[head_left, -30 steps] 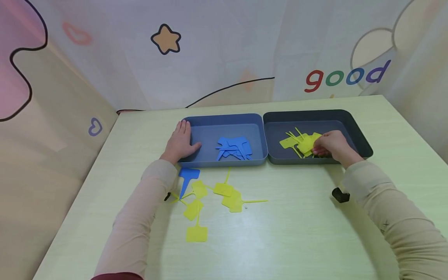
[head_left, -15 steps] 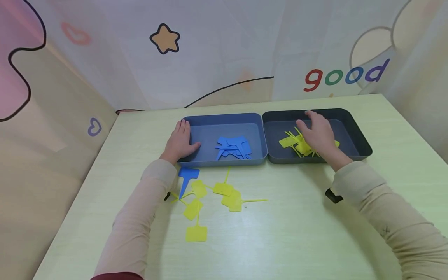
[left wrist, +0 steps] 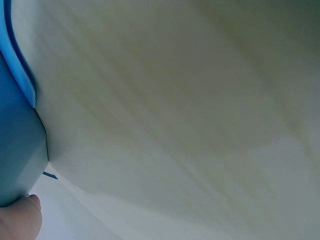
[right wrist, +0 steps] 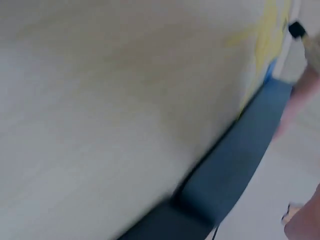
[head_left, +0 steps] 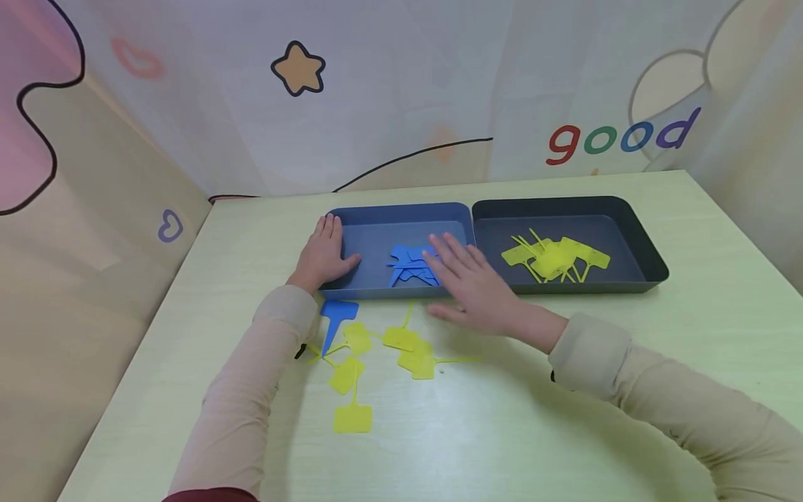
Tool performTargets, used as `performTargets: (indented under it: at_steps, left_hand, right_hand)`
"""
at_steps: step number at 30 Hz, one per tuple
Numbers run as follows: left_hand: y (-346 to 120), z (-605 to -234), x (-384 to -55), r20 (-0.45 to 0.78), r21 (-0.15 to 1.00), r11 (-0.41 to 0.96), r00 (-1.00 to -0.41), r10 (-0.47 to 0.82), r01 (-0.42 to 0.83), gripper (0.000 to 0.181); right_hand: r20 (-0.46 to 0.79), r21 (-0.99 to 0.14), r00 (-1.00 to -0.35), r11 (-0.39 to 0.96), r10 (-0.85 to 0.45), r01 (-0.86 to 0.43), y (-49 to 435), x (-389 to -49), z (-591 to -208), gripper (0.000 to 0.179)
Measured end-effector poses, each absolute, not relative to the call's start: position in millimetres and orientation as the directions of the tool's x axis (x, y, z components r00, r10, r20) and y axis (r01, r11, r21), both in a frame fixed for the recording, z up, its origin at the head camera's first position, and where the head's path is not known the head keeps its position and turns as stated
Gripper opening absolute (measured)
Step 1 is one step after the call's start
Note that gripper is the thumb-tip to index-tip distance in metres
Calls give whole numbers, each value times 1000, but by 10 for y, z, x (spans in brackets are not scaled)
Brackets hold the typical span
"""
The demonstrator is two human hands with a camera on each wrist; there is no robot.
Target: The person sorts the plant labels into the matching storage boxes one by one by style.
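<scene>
My left hand (head_left: 323,254) rests on the left end of the blue-grey tray (head_left: 389,233), its fingers along the rim and the thumb reaching inside. Several blue T-shaped plant labels (head_left: 404,263) lie in that tray, partly covered by my right hand (head_left: 479,293). The right hand hovers over the tray's front right corner, fingers spread and holding nothing. In front, one blue plant label (head_left: 339,314) lies on the table by my left wrist. Around it are several loose yellow plant labels (head_left: 353,420), some overlapping. The left wrist view catches the tray's wall (left wrist: 20,150) and a fingertip (left wrist: 34,200).
To the right, a dark tray (head_left: 633,261) stands against the blue-grey one and holds a heap of yellow plant labels (head_left: 555,259). A printed curtain (head_left: 401,90) hangs behind the pale table (head_left: 502,432).
My right hand has let go of a yellow plant label in the dark tray, opened, and moved left to the blue-grey tray's front corner. The left hand has stayed put.
</scene>
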State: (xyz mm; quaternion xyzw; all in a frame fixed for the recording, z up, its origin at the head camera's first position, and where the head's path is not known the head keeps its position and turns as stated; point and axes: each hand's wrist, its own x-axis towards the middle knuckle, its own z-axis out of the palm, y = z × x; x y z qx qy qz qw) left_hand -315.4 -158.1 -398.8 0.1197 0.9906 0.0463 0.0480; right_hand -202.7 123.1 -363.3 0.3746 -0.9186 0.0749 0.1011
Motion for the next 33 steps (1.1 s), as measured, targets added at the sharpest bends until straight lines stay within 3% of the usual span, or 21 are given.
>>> performTargets:
  at_steps: [8, 19, 27, 33]
  left_hand:
    - [-1580, -3995, -3156, -79, 105, 969, -970, 232, 223, 87]
    - [-1568, -3973, -3142, -87, 93, 967, -965, 247, 239, 86]
    - [-1564, -3970, -3153, -94, 82, 966, -963, 253, 246, 86]
    - [-1564, -3974, -3156, -96, 73, 965, -961, 259, 253, 85]
  right_hand:
    - [126, 80, -456, 467, -881, -881, 748, -1739, -3800, 73]
    - [13, 139, -198, 198, -980, -970, 346, -1417, -3943, 65]
    - [-143, 101, -155, 141, -978, -985, 190, -1263, -3971, 54]
    - [-265, 61, -177, 167, -948, -984, 142, -1228, -3939, 53]
